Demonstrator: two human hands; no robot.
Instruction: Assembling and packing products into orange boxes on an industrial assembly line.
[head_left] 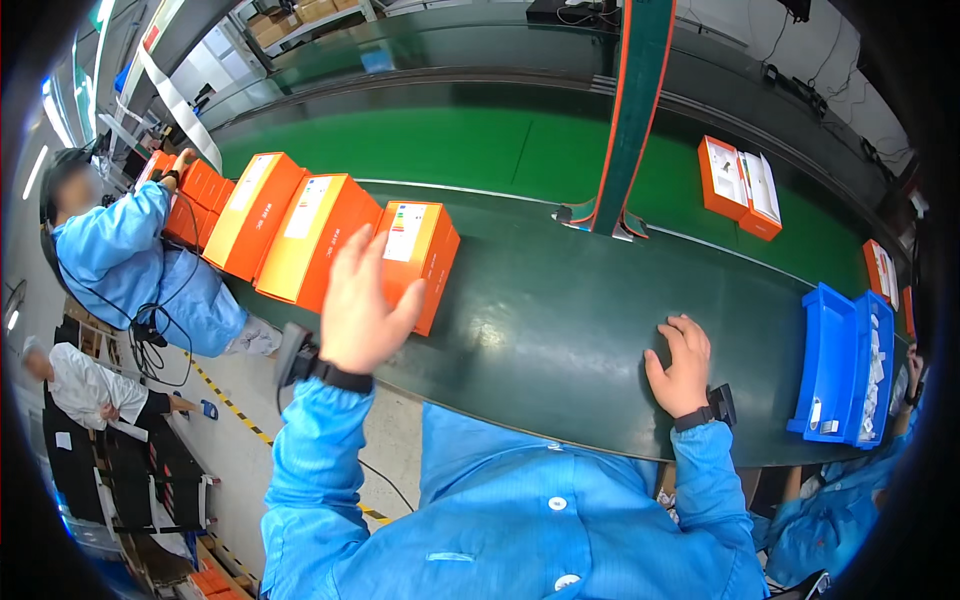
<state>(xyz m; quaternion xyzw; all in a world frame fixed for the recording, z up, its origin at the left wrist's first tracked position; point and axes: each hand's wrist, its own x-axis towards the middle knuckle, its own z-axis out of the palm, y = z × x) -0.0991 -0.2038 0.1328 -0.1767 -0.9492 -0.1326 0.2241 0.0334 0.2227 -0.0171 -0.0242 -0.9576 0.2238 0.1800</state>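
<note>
Looks down and forward from the wearer's head, above the near edge of the dark green table (530, 320), across to the green belt (480, 140) beyond its far edge. Sits close over the blue coat (490, 520); spreads wide, bending straight edges toward the rim.

Your left hand (362, 312) hides part of the orange box (434, 258) behind it; whether they touch, you cannot tell. Right of you, white pieces (874, 372) in the blue bin (854, 355) are too small to identify, and the dark rim cuts off a co-worker (825, 530).
</note>
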